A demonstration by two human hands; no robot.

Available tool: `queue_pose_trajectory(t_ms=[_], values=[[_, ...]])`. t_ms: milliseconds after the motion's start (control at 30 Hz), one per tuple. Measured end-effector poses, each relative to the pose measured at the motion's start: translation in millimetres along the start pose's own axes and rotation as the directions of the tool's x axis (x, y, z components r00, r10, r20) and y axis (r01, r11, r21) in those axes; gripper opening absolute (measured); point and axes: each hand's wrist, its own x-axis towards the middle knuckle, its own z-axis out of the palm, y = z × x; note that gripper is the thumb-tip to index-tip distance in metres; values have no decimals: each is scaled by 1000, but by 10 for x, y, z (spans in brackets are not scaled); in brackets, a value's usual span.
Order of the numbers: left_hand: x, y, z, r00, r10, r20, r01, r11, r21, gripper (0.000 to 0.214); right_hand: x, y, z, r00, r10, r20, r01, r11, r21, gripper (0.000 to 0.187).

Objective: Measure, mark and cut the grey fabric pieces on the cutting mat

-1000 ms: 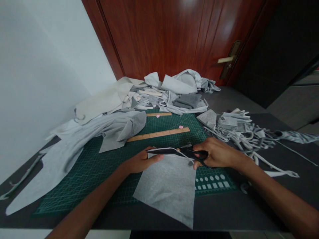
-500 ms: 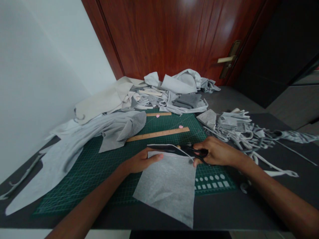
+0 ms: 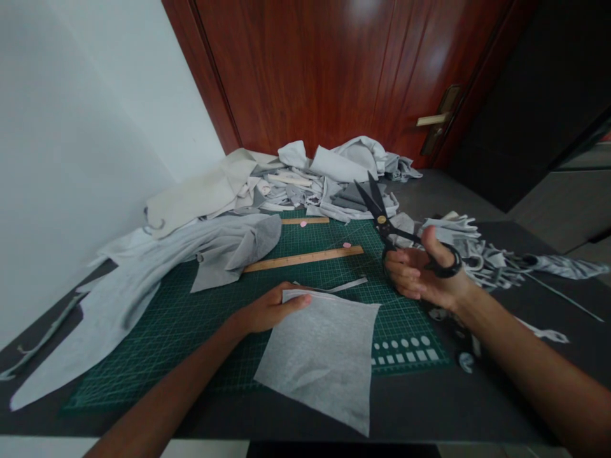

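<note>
Near the front edge of the bench (image 3: 405,407), the left hand (image 3: 274,310) pinches a grey cloth piece (image 3: 327,356) by its far left corner, thumb on top and fingers underneath. The cloth spreads to the right of that hand and towards the person, its lowest corner reaching close to the bench's front edge; whether it rests flat or is slightly raised, I cannot tell. Just beyond its far edge runs a narrow pale strip (image 3: 351,284).

To the right of the cloth and apart from it, the right hand (image 3: 420,273) is closed around the handles of black scissors (image 3: 382,220), thumb through one loop, blades a little parted and pointing to the far side.

Beneath the work lies a green cutting mat (image 3: 191,318), with a wooden ruler (image 3: 305,258) across it and another ruler (image 3: 315,221) near its far edge, a small pink piece (image 3: 347,245) beside the nearer one. Draped grey fabric (image 3: 105,331) covers the bench's left side, heaped cloth (image 3: 344,163) its far edge, and tangled offcuts (image 3: 449,238) its right side. Behind stands a reddish wooden door (image 3: 296,76) with a brass-coloured handle (image 3: 432,119), between a white wall (image 3: 95,95) and a dark panel (image 3: 515,108).
</note>
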Motion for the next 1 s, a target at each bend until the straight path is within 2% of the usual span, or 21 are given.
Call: queue_pose_trajectory(t_ms=[100,233,367,567,633,733,833,900,1000], values=[[-13,-7,2,1000,-17,-1,17,999,-45,51,-35,-85,15,999,-42,-31,44,994,95,68],[-22,-37,-14,991,-113,-69,108,992,-68,50,-122,-124,-67,981,-84,-174,103,989,103,70],[-28,-36,-23,989,-137,-60,133,988,-74,49,-175,-163,-78,961,-152,-233,151,988,-24,75],[-28,-66,-78,980,-155,-126,152,988,-31,53,-68,-164,8,934,-320,-157,271,923,-273,59],[-20,-62,-115,989,-127,-74,122,990,-64,56,-49,-148,-12,915,-367,-167,262,855,-447,54],[-5,-23,-186,1000,4,-29,-6,998,-61,57,-55,-131,-47,906,-386,-170,161,688,-708,50],[9,-9,-287,987,93,-133,-82,993,86,58,-52,-105,-77,913,-391,-115,124,535,-835,48],[21,-35,-365,973,112,-201,-78,983,169,60,-33,-77,-114,916,-394,-80,105,426,-899,45],[47,-93,-473,959,126,-255,-74,976,203,63,-1,-39,-205,927,-369,-65,40,270,-962,44]])
